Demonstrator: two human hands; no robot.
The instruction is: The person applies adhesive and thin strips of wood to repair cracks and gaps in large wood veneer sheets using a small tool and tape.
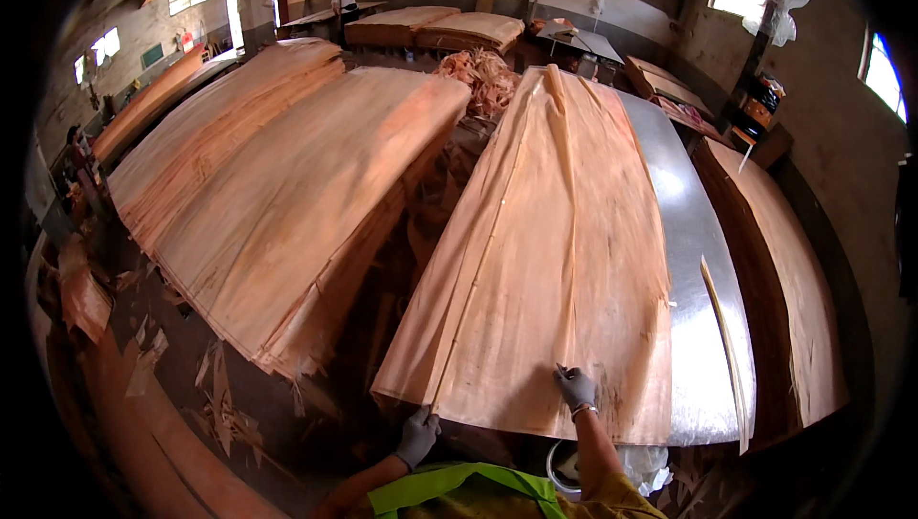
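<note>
A large, thin wood veneer sheet (612, 261) lies over a metal-topped table (693, 356), with long ripples and folds toward its far end. My left hand (418, 438), in a grey glove, is closed on the sheet's near edge, beside the end of a long, narrow pale strip (476, 275) running lengthwise over it. My right hand (576, 390), also gloved, rests on the sheet near its front edge, right of the middle. Its fingers are drawn together; a small dark tip shows at them, too small to name.
Tall veneer stacks (306, 184) stand to the left, and another stack (784, 280) to the right. A loose pale strip (725, 352) lies on the metal top. Veneer scraps (483, 79) are heaped behind. A bucket (562, 466) stands below the front edge. A person (342, 0) is far back.
</note>
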